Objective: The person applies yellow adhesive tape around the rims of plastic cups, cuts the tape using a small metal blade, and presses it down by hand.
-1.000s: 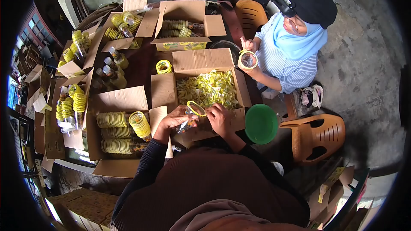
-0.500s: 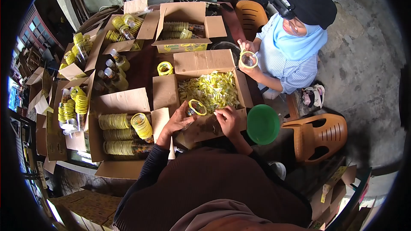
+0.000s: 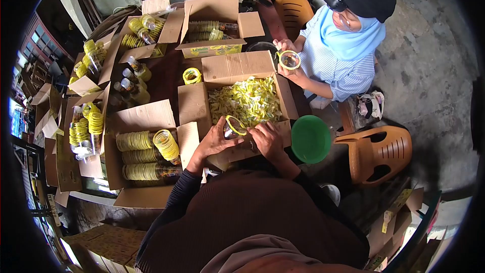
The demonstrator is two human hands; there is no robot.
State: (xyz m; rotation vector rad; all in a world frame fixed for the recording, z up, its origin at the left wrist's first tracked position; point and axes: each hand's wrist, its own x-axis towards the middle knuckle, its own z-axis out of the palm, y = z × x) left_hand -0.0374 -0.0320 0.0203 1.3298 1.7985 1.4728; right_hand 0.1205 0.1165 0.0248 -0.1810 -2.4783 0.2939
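My left hand (image 3: 216,140) is wrapped round a clear plastic cup with a yellow rim (image 3: 235,125), its mouth tilted up toward me. Close against the right side of that rim, my right hand (image 3: 268,140) has its fingertips pinched together; what they hold is too small to make out. Both hands are over the near edge of an open cardboard box (image 3: 237,67). Inside the box lies a heap of small yellow and white sachets (image 3: 247,102).
Left, a carton (image 3: 146,116) holds stacked yellow-rimmed cups (image 3: 139,156). More cup cartons (image 3: 211,12) stand behind. A green basin (image 3: 310,139) is right of my hands, near an orange chair (image 3: 381,154). Across the table, a person (image 3: 336,45) holds another yellow-rimmed cup (image 3: 289,60).
My right hand has moved left, up to the cup's rim. The cup in my left hand has tilted slightly. The other person's cup has shifted a little, and the view has moved slightly.
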